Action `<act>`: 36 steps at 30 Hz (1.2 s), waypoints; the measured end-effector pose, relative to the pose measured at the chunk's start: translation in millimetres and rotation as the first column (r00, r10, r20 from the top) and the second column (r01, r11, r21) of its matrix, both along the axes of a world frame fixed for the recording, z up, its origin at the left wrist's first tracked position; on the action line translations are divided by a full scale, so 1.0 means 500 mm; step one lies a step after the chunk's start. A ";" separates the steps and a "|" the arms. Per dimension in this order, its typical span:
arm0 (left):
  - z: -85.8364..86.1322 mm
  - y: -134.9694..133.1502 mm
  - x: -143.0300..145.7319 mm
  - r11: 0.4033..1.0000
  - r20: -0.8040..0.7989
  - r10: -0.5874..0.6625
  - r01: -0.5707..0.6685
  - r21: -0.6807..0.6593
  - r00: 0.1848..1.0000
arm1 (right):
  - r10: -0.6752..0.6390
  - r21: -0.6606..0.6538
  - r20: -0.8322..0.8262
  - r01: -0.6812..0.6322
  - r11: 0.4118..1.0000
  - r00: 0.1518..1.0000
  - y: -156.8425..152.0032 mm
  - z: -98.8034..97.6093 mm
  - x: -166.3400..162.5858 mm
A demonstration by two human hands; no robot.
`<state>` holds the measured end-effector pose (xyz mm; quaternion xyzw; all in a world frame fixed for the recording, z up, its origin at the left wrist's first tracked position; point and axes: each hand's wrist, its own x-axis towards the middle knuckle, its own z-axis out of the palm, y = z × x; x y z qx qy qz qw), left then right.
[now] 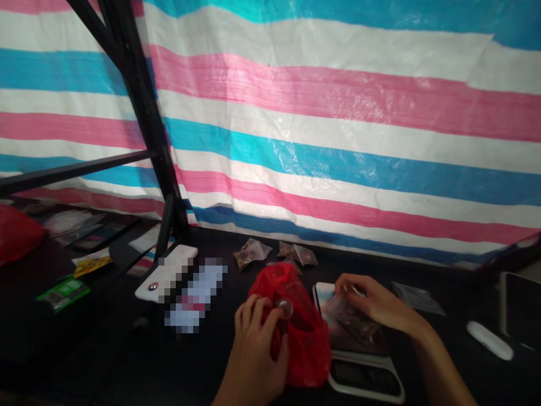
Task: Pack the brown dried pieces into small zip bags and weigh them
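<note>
My left hand is closed on a red plastic bag and pinches a small round clear thing at its opening. My right hand rests on a small clear packet with brown contents, fingers curled on its top edge. That packet lies on a small digital scale near the table's front. Two or three filled clear packets lie just behind the red bag.
A black table carries a white flat device, a blurred card, green and yellow packets at the left, an empty clear bag and a white oblong object at the right. A striped tarp and a black metal frame stand behind.
</note>
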<state>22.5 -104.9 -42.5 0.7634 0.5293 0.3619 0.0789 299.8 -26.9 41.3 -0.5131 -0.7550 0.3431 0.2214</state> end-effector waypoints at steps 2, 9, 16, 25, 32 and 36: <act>-0.009 0.006 0.002 0.997 -0.008 0.076 -0.075 0.034 0.997 | -0.003 0.078 0.001 0.003 0.997 1.000 0.008 -0.016 -0.001; 0.000 -0.008 -0.011 0.979 0.019 0.082 -0.084 0.187 0.996 | -0.181 0.436 -0.022 0.172 0.883 0.983 0.043 -0.055 0.043; 0.024 -0.022 -0.017 0.986 0.074 -0.107 0.096 0.136 0.992 | -0.269 0.557 -0.026 0.237 0.796 0.963 0.049 -0.058 0.060; 0.032 -0.026 -0.001 0.942 -0.032 -0.335 0.335 -0.014 0.942 | -0.202 0.301 0.005 0.191 0.934 0.979 0.024 -0.030 0.045; -0.012 -0.006 0.013 0.987 -0.113 -0.145 0.152 0.056 0.983 | -0.117 -0.025 0.019 0.117 0.993 0.993 0.002 -0.003 0.043; -0.009 -0.010 0.011 0.987 -0.093 -0.135 0.143 0.080 0.986 | -0.057 -0.185 0.009 0.058 0.981 0.998 -0.023 0.002 0.044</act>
